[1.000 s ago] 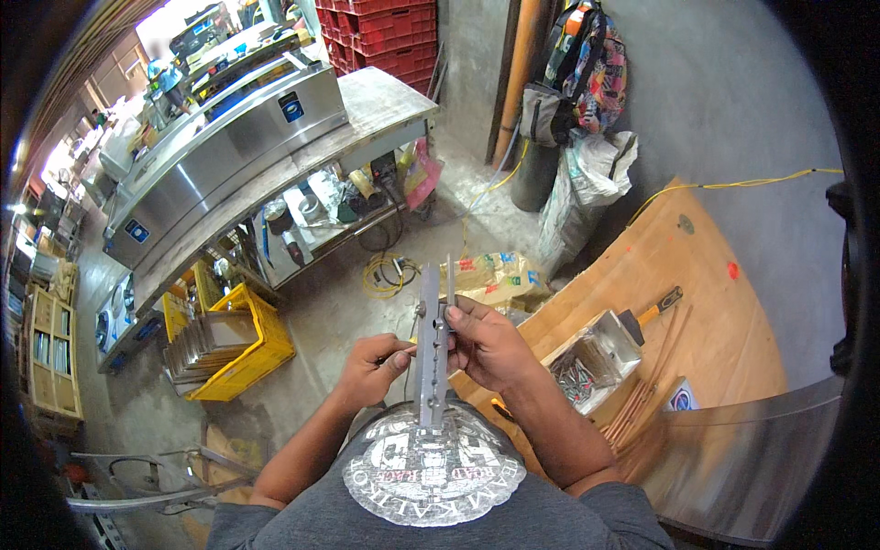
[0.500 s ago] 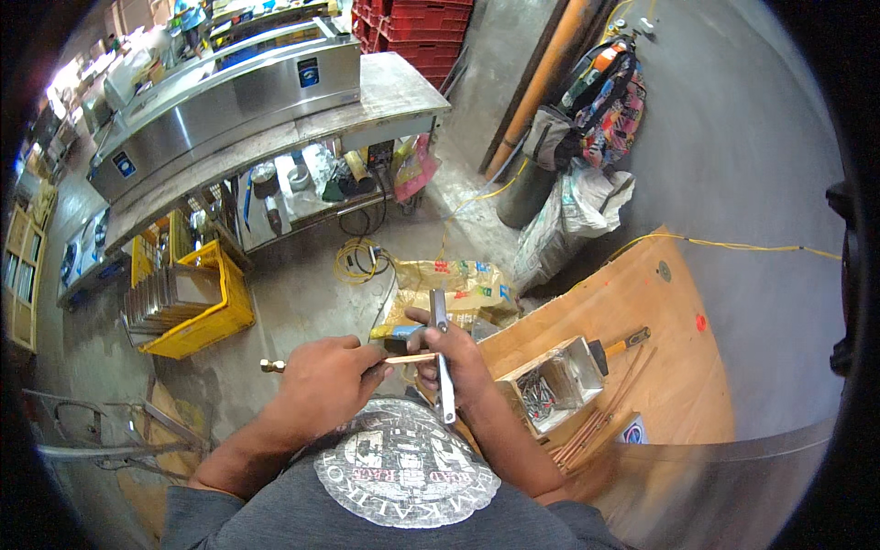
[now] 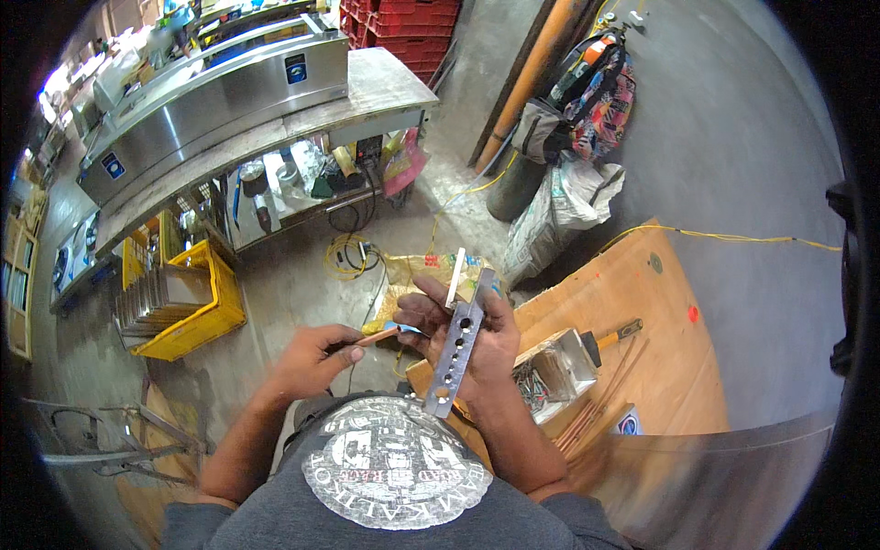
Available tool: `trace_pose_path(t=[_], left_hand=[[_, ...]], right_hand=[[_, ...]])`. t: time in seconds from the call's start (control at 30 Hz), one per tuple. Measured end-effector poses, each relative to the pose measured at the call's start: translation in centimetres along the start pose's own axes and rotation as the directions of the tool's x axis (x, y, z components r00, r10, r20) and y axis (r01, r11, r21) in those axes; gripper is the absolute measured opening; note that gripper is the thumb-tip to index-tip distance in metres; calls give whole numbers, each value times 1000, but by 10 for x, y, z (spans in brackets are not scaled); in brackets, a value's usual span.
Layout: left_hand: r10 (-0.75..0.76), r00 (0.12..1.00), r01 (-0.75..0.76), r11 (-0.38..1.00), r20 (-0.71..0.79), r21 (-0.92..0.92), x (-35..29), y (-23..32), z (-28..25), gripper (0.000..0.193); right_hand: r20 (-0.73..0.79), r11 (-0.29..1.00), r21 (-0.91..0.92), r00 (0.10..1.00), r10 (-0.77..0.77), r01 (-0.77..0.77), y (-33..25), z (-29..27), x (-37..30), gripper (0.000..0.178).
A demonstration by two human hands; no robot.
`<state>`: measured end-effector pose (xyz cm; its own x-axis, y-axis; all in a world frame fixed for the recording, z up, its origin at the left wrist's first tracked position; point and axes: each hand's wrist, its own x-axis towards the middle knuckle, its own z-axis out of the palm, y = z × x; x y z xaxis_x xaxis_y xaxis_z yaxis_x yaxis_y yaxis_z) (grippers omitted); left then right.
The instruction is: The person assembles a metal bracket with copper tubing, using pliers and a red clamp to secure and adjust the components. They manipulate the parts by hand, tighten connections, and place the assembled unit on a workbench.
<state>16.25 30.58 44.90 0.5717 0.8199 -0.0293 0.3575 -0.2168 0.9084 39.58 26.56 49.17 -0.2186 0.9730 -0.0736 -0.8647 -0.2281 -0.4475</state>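
Note:
My left hand pinches a short copper tube between thumb and fingers, its bare end pointing right. The brass nut seen earlier on the tube's other end is out of sight now. Across the palm of my right hand lies a flaring tool's clamp bar, a flat grey metal piece with a row of several holes of different sizes. A second, narrower bar sticks up beside it between my fingers, so the clamp looks spread apart. A gap separates the tube's end from the bar.
At right, a brown board carries a metal box of small hardware, a hammer and thin copper rods. A yellow crate of metal sheets stands left, below a steel workbench. A yellow cable crosses the floor.
The clamp bar has opened and turned its holed face up in my right hand. The copper tube has come out of it, and my left hand has shifted slightly left and down.

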Motion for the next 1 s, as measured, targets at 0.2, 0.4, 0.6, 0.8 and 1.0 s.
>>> trace_pose_path(t=[0.2,0.4,0.6,0.8,1.0], left_hand=[[87,994,-71,974,64,-217,11,-7,39,26],[133,991,-125,956,11,-265,8,-3,40,20],[136,990,-143,915,-45,-378,-1,-14,38,21],[206,972,-228,945,-118,-234,-3,-18,41,23],[167,971,-190,973,-170,-130,-2,-22,42,14]], right_hand=[[-183,992,-125,982,-42,19,14,26,12,74],[-126,975,-220,990,-70,41,30,30,20,69],[-14,949,-315,1000,-8,4,42,31,20,69],[56,950,-301,994,98,-77,43,22,19,71],[86,922,-308,959,271,-233,28,17,26,74]])
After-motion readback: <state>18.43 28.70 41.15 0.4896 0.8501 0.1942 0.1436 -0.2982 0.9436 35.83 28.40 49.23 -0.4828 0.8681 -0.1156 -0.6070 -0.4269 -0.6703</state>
